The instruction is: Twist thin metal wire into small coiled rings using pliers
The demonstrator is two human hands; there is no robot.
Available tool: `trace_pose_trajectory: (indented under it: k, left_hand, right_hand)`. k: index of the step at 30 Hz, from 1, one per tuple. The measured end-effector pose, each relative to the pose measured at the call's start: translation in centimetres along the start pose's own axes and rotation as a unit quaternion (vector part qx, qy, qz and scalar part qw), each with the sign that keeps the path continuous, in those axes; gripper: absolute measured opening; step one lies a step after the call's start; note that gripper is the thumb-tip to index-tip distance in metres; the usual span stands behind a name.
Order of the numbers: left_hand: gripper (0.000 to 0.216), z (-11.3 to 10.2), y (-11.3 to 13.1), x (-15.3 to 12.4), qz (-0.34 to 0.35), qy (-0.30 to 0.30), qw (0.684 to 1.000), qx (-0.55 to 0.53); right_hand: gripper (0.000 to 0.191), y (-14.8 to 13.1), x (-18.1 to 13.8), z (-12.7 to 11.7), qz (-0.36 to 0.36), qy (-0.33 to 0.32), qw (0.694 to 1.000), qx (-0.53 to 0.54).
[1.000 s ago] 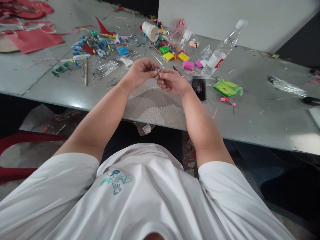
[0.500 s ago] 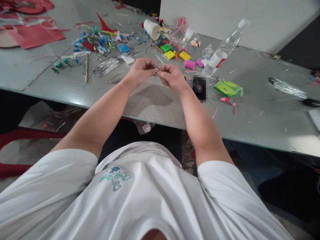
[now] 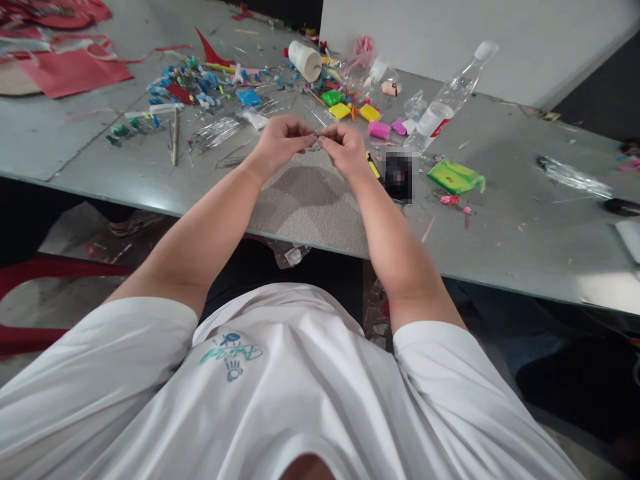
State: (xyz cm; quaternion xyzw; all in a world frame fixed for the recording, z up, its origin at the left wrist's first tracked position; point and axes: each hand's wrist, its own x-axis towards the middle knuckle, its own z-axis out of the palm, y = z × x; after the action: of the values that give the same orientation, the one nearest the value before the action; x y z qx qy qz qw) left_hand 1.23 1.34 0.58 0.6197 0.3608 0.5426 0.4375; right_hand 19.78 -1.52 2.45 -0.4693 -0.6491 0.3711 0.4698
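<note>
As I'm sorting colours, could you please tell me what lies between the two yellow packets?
A small orange piece lies between them, as the head view shows.

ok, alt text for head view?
A person's bare left hand and right hand pinch a tiny dark item too small to identify, over a grey table. Small yellow, green and pink packets lie beyond, near a clear plastic bottle.

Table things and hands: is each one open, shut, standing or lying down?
Left hand, pinching a small thin piece
Right hand, pinching the same piece
Bottle, standing, cap on
White roll, lying on its side
Green packet, lying flat; sealed or open, can't tell
Stick, lying down
</note>
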Motion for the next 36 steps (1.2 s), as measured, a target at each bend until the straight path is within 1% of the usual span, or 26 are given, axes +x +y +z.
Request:
trace_pose_trajectory:
  k: [3,5,10,14,17,19,21,22,23,25,26,27,28,31,32,33,36]
  left_hand:
    - [0.018,-0.1,-0.8,0.5,0.014,0.005,1.000,0.013]
    - [0.021,-0.2,-1.2,0.6,0.018,0.005,1.000,0.021]
    - [0.024,-0.5,-1.2,0.7,0.008,-0.014,1.000,0.024]
    - [0.031,-0.2,-0.6,0.5,-0.005,-0.026,0.999,0.023]
    - [0.030,0.0,-0.6,0.5,0.004,-0.025,0.999,0.024]
    - [0.027,-0.1,-1.0,0.6,0.007,-0.019,0.999,0.033]
    - [0.025,-0.3,-1.5,0.7,-0.002,-0.011,0.999,0.048]
    - [0.024,-0.4,-1.7,0.8,-0.011,-0.007,0.998,0.054]
    - [0.024,-0.5,-2.0,0.9,-0.021,-0.003,0.998,0.059]
    - [0.025,-0.8,-2.6,1.1,-0.042,0.006,0.997,0.060]
    - [0.025,-0.9,-2.8,1.3,-0.052,0.013,0.997,0.059]
    - [0.024,-1.0,-3.1,1.4,-0.063,0.022,0.996,0.059]
    - [0.024,-1.1,-3.3,1.6,-0.074,0.032,0.995,0.059]
    - [0.022,-1.5,-4.0,2.0,-0.095,0.047,0.993,0.053]
    - [0.022,-1.6,-4.1,2.0,-0.098,0.047,0.993,0.050]
    - [0.022,-1.6,-4.2,2.1,-0.102,0.049,0.992,0.050]
    - [0.020,-1.6,-4.1,2.1,-0.133,0.066,0.987,0.068]
  right_hand:
    - [0.018,0.1,0.2,0.0,0.002,0.022,1.000,0.004]
    - [0.017,0.0,0.2,-0.1,-0.001,0.022,1.000,0.000]
    - [0.017,0.3,0.2,-0.4,0.000,-0.006,1.000,0.017]
    - [0.029,1.3,0.6,-0.4,0.012,-0.040,0.998,0.050]
    - [0.028,1.3,0.6,-0.5,-0.002,-0.043,0.999,0.004]
    - [0.025,0.8,0.4,-0.7,-0.014,-0.039,0.996,-0.079]
    - [0.022,0.0,0.0,-1.1,-0.010,-0.034,0.977,-0.210]
    - [0.022,-0.4,-0.3,-1.4,0.007,-0.025,0.957,-0.288]
    - [0.027,-0.7,-0.5,-1.7,0.036,-0.010,0.930,-0.366]
    - [0.048,-1.1,-0.8,-2.3,0.122,0.022,0.867,-0.483]
    - [0.054,-1.1,-0.8,-2.7,0.159,0.032,0.843,-0.513]
    - [0.056,-0.9,-0.8,-3.1,0.185,0.036,0.833,-0.521]
    - [0.053,-0.7,-0.6,-3.5,0.194,0.034,0.836,-0.513]
    - [0.032,0.8,0.3,-4.6,0.182,0.024,0.882,-0.435]
    - [0.026,1.3,0.6,-4.9,0.181,0.024,0.891,-0.415]
    - [0.023,1.9,0.9,-5.1,0.182,0.027,0.898,-0.399]
    - [0.027,3.0,1.5,-5.5,0.161,0.059,0.920,-0.352]
